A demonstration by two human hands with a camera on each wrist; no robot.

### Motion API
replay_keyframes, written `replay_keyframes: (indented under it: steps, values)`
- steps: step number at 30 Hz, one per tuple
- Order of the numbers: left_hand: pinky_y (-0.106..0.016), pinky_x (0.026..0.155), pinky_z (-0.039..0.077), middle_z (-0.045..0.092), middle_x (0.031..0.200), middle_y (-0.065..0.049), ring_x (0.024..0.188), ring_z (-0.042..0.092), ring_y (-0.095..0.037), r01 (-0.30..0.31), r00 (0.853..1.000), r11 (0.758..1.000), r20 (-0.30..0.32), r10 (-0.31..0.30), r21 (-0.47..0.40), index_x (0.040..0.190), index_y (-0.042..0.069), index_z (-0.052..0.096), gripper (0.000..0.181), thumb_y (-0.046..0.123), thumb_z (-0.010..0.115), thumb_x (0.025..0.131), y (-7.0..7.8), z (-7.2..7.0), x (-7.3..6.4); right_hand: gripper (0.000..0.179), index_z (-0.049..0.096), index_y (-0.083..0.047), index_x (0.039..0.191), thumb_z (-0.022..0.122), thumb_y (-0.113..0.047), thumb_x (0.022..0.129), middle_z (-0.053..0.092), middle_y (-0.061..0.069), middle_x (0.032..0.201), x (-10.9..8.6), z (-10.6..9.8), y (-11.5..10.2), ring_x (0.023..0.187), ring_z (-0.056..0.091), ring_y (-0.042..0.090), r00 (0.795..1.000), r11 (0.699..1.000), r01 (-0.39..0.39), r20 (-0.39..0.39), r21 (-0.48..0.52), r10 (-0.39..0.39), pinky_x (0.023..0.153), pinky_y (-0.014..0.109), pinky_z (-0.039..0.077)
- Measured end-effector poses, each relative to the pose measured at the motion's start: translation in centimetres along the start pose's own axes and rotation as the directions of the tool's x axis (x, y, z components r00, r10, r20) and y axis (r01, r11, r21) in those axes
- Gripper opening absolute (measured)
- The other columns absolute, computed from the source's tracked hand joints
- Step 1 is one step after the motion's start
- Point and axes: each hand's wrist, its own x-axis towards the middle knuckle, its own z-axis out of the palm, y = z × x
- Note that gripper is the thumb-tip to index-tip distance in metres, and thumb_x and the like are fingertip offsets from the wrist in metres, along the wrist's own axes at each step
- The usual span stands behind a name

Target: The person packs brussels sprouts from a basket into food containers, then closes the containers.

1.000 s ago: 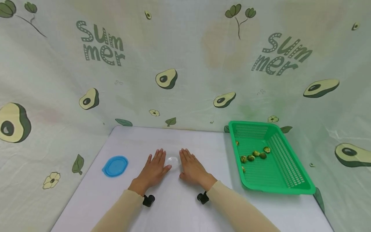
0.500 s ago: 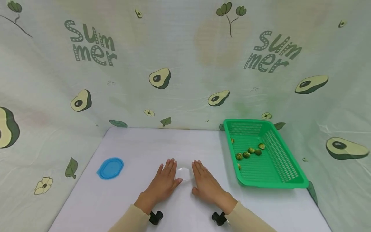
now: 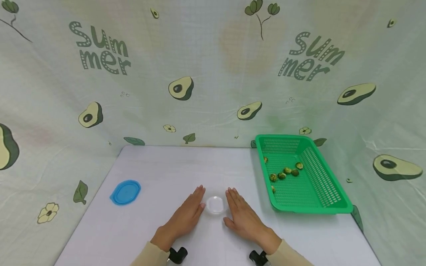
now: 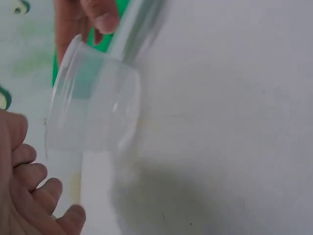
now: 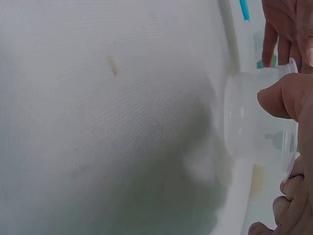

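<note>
A clear round plastic tub (image 3: 215,205) stands upright on the white table, between my two hands. My left hand (image 3: 184,216) is to its left with fingers straight and together, thumb tip close to the rim. On the other side my right hand (image 3: 247,218) lies with straight fingers, its fingertips near the tub and the thumb held out. The left wrist view shows the tub (image 4: 98,105) with nothing inside. In the right wrist view, the right thumb (image 5: 279,98) overlaps the tub's wall. A blue lid (image 3: 125,192) with a small tab lies farther left.
A green plastic basket (image 3: 313,199) stands at the right of the table, with several Brussels sprouts (image 3: 281,176) inside. A cloth (image 3: 213,55) printed with avocados hangs behind the table (image 3: 173,162).
Both hands and the tub have come nearer to my body and slightly right. The left hand has turned more onto its edge. The head view has shifted slightly; lid and basket lie unmoved.
</note>
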Motion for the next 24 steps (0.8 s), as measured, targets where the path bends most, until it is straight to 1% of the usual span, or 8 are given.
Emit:
replay_keyframes:
  steps: [3,5,7,11,12,14,18,24]
  values:
    - [-0.054,0.125,0.038,0.038,0.168,-0.015,0.152,0.042,-0.035,0.098,0.989,0.966,-0.081,-0.120,-0.239,0.164,0.008,0.037,0.055,0.024,0.050,0.113,-0.4,-0.5,0.4,0.083,0.035,0.013,0.157,0.076,-0.027,0.097,0.034,0.031,0.165,-0.1,0.2,0.0,0.156,0.031,0.044,1.000,1.000,-0.007,-0.009,0.004,0.007,0.124,0.059,0.036]
    - [-0.049,0.115,0.050,0.049,0.158,-0.018,0.138,0.057,-0.034,0.149,0.972,0.903,-0.107,-0.209,-0.404,0.162,0.008,0.042,0.055,0.018,0.057,0.110,-0.8,-0.7,0.7,0.082,0.034,0.013,0.157,0.074,-0.027,0.098,0.034,0.031,0.165,-0.1,0.2,-0.1,0.156,0.030,0.044,1.000,1.000,-0.012,-0.007,0.011,0.012,0.124,0.059,0.036]
    - [-0.040,0.101,0.060,0.055,0.146,-0.019,0.121,0.067,-0.030,0.183,0.956,0.809,-0.090,-0.278,-0.558,0.160,0.005,0.044,0.056,0.013,0.062,0.107,-1.1,-0.9,1.0,0.081,0.034,0.013,0.158,0.074,-0.027,0.099,0.033,0.030,0.165,0.0,0.2,-0.2,0.156,0.030,0.044,1.000,1.000,-0.014,-0.005,0.018,0.014,0.125,0.059,0.035]
    - [-0.031,0.086,0.064,0.057,0.127,-0.021,0.101,0.069,-0.023,0.259,0.941,0.570,0.070,-0.332,-0.780,0.160,0.002,0.042,0.058,0.010,0.063,0.106,-1.6,-0.9,1.1,0.080,0.034,0.013,0.158,0.073,-0.026,0.099,0.033,0.030,0.166,0.1,0.3,-0.4,0.157,0.029,0.044,1.000,0.999,-0.028,-0.005,0.021,0.028,0.125,0.059,0.035]
    - [-0.031,0.086,0.065,0.057,0.123,-0.020,0.099,0.069,-0.021,0.274,0.938,0.523,0.105,-0.329,-0.807,0.160,0.001,0.041,0.059,0.010,0.062,0.106,-1.7,-0.8,1.1,0.080,0.034,0.013,0.157,0.073,-0.026,0.099,0.033,0.030,0.166,0.2,0.4,-0.5,0.157,0.029,0.044,0.999,0.999,-0.031,-0.006,0.021,0.031,0.125,0.059,0.035]
    - [-0.031,0.086,0.065,0.058,0.116,-0.015,0.095,0.068,-0.018,0.299,0.933,0.453,0.158,-0.323,-0.840,0.160,0.002,0.041,0.060,0.008,0.064,0.105,-1.8,-0.7,1.0,0.080,0.035,0.013,0.157,0.073,-0.027,0.100,0.033,0.030,0.165,0.3,0.4,-0.7,0.157,0.029,0.044,0.999,0.999,-0.036,-0.007,0.021,0.036,0.125,0.059,0.035]
    - [-0.030,0.086,0.065,0.059,0.106,-0.007,0.092,0.069,-0.016,0.302,0.931,0.401,0.178,-0.318,-0.865,0.157,0.001,0.045,0.061,0.003,0.069,0.101,-2.0,-0.4,1.1,0.079,0.035,0.014,0.157,0.072,-0.026,0.100,0.033,0.030,0.165,0.4,0.5,-0.8,0.157,0.029,0.044,0.999,0.999,-0.039,-0.011,0.018,0.039,0.125,0.058,0.035]
    - [-0.028,0.082,0.066,0.062,0.101,-0.006,0.087,0.070,-0.015,0.312,0.925,0.387,0.184,-0.332,-0.868,0.150,-0.005,0.053,0.054,0.000,0.071,0.099,-2.2,-0.2,1.7,0.079,0.035,0.014,0.156,0.073,-0.026,0.099,0.034,0.031,0.165,0.4,0.7,-0.9,0.156,0.030,0.044,0.999,0.999,-0.040,-0.018,0.021,0.040,0.125,0.058,0.035]
